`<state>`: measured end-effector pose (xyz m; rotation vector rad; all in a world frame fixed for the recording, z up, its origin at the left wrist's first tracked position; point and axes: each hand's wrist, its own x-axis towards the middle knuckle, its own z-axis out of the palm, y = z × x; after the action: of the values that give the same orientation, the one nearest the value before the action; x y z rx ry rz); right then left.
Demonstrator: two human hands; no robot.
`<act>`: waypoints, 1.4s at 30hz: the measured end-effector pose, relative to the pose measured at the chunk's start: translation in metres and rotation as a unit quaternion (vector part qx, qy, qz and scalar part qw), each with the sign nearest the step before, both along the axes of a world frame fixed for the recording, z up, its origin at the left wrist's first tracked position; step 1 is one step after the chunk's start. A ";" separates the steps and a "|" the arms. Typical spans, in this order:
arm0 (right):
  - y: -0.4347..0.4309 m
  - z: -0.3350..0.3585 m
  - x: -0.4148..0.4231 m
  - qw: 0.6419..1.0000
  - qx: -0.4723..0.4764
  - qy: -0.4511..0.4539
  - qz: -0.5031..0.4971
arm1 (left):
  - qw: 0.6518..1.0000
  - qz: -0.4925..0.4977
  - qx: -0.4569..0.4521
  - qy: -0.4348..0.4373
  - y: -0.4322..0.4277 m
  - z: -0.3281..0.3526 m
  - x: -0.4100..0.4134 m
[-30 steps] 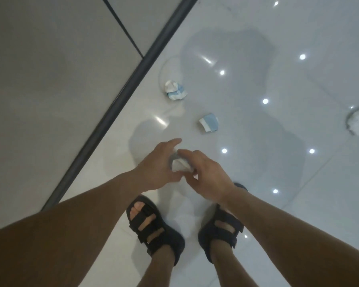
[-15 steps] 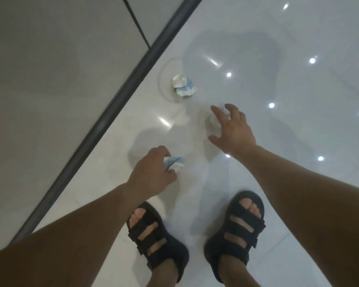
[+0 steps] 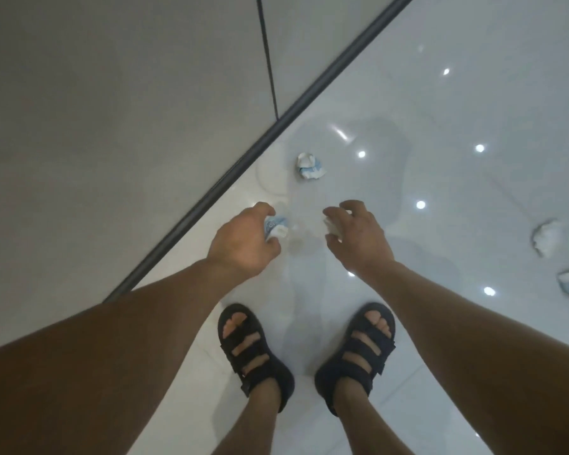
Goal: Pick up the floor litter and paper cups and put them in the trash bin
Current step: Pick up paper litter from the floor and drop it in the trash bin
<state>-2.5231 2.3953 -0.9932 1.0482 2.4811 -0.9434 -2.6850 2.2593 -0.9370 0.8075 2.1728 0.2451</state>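
The left grip (image 3: 243, 244) curls round a crushed blue cup (image 3: 276, 227); the right grip (image 3: 358, 238) clutches white litter (image 3: 334, 227).

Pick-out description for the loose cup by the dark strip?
Find the dark strip between wall and floor. Right of it, beyond the left hand and right hand, lies a crumpled white-and-blue cup. It alone lies loose near the strip.

Crumpled blue-white floor cup (image 3: 309, 166); similar gripped cup (image 3: 275, 227); wad (image 3: 334, 227), perhaps paper.
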 end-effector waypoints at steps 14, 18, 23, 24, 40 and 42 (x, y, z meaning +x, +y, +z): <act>-0.047 0.385 -0.040 0.990 0.028 0.083 0.113 | 0.985 0.139 0.073 0.077 -0.056 0.357 -0.017; -0.070 0.470 -0.037 0.976 0.040 0.096 0.190 | 0.970 0.208 0.065 0.105 -0.111 0.445 0.015; -0.129 0.558 -0.020 0.943 0.055 0.119 0.305 | 0.939 0.305 0.075 0.141 -0.195 0.525 0.085; -0.145 0.571 -0.016 0.934 0.055 0.122 0.331 | 0.929 0.332 0.078 0.145 -0.213 0.536 0.101; -0.513 0.667 0.054 0.764 0.055 0.140 0.627 | 0.779 0.597 0.057 0.182 -0.564 0.626 0.295; -0.564 0.673 0.063 0.742 0.055 0.150 0.651 | 0.759 0.619 0.058 0.194 -0.610 0.632 0.315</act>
<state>-2.4597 1.8318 -0.3204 -0.9418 2.5973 -0.4457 -2.3696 1.6489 -0.3047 -0.7511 2.7871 0.9285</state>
